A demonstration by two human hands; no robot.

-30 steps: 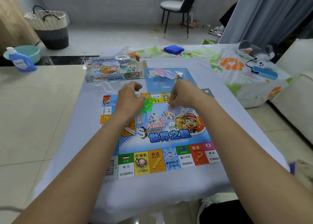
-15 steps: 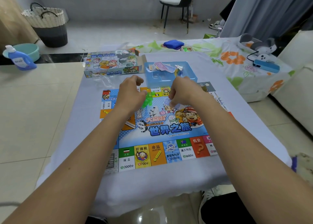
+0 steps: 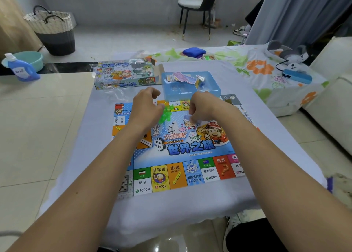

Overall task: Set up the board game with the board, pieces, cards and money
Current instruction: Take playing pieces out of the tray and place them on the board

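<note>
White-clothed table (image 3: 171, 213), tiled floor (image 3: 38, 118)

The left hand (image 3: 145, 107) covers most of the green pieces (image 3: 166, 114). The right hand (image 3: 204, 107) pinches a small clear bag (image 3: 187, 117); what is inside is too blurry to tell. Both arms hide parts of the board (image 3: 177, 151).

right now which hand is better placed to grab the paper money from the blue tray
Probably the right hand. It hovers just below the blue tray, nearly in line with the paper money. The left hand sits further left and is beside the green pieces, apparently handling them.
</note>
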